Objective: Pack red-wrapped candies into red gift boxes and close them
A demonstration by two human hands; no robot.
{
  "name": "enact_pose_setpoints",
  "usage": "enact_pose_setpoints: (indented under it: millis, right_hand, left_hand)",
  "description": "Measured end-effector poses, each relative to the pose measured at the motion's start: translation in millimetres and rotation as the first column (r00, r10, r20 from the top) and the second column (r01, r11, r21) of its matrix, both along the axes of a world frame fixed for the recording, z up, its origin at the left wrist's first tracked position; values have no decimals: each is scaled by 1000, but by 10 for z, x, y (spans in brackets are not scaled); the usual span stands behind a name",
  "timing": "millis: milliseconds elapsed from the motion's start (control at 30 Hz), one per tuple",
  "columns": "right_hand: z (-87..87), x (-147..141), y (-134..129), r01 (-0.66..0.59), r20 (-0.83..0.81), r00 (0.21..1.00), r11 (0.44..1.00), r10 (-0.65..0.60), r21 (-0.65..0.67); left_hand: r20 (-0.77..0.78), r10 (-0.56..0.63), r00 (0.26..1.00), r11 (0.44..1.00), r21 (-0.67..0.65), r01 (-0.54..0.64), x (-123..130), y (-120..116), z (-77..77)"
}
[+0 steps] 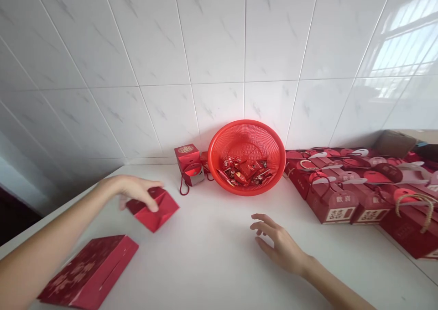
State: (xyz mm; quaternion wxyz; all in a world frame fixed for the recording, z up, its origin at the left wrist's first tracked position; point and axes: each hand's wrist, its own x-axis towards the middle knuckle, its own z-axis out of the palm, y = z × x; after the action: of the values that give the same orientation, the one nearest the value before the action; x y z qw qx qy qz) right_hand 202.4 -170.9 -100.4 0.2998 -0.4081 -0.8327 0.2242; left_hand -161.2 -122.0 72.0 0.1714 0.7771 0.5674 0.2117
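Note:
My left hand (pixel 137 195) grips a small red paper box (pixel 157 212) by its edge, thumb across the near side, above the left part of the white table. Below it, nearer to me, lies a larger dark red box (pixel 92 271) with pale flower prints. My right hand (pixel 278 241) hovers over the table with fingers apart and nothing in them. Beyond it, a red plastic colander (pixel 246 189) leans tilted against the wall, holding several red-wrapped sweets (pixel 244 168).
Left of the colander stands a red box (pixel 187 157) with a dark red cord beside a smaller open box. Several rows of red gift boxes with handles (pixel 337 200) fill the table's right side. A cardboard box (pixel 397 141) sits behind them. White tiles (pixel 219 50) form the wall.

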Motion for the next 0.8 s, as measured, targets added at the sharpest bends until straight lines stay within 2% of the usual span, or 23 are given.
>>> enact_pose_setpoints:
  millis: [33, 67, 100, 167, 233, 300, 367, 467, 533, 600, 700, 800]
  right_hand:
    - [16, -8, 10, 8, -66, 998, 999, -11, -48]
    - [37, -14, 21, 11, -140, 990, 994, -27, -111]
    - [62, -17, 33, 7, -221, 974, 983, -48, -185]
    - [119, -14, 56, -49, -383, 919, 935, -96, -351]
    - [169, -1, 73, -165, -520, 844, 858, -133, -487]
    - [202, 14, 85, -287, -617, 770, 778, -159, -559]
    - [216, 30, 92, -388, -670, 724, 706, -166, -593]
    - [217, 55, 102, -459, -704, 689, 649, -172, -607]
    - [212, 72, 107, -411, -706, 679, 690, -204, -595]
    - [201, 81, 108, -323, -705, 676, 773, -215, -546]
    - [173, 68, 102, -203, -685, 715, 897, -138, -393]
    - [123, 28, 93, -72, -553, 829, 965, -83, -252]
  left_hand:
    - [-125, -48, 991, 977, -215, 20, 27, 8, 78]
    - [-195, -167, 966, 915, -395, 79, 103, 24, 157]
    - [-200, -291, 936, 885, -429, 184, 223, 42, 229]
    - [-163, -457, 874, 854, -356, 380, 549, 66, 316]
    - [-153, -563, 812, 808, -309, 502, 902, 64, 304]
    - [-139, -622, 771, 772, -275, 573, 1193, 50, 199]
    - [-109, -630, 769, 768, -237, 595, 1385, 47, 36]
    - [-8, -639, 769, 758, -176, 628, 1511, 86, -227]
    - [83, -660, 747, 733, -148, 664, 1533, 120, -363]
    - [198, -657, 727, 725, -98, 682, 1537, 136, -445]
    - [372, -550, 748, 801, -18, 598, 1545, 123, -490]
    - [441, -440, 782, 864, -31, 503, 1559, 122, -529]
